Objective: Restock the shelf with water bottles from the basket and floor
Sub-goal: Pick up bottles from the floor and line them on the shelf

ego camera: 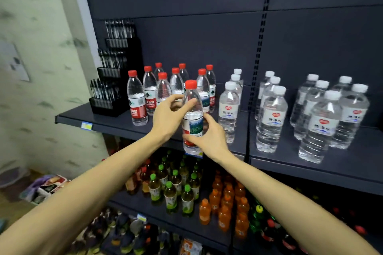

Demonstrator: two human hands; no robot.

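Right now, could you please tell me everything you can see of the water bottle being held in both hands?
The red-capped water bottle is clear plastic, upright, with a white, blue-green and red label around its middle. It is held in front of the top shelf's front edge, near the other red-capped bottles. The left hand pinches its shoulder; the right hand grips its lower body.

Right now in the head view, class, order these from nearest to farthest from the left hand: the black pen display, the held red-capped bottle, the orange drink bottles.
1. The held red-capped bottle: under the left hand fingers.
2. The black pen display: same shelf, far left.
3. The orange drink bottles: lower shelf, below right.
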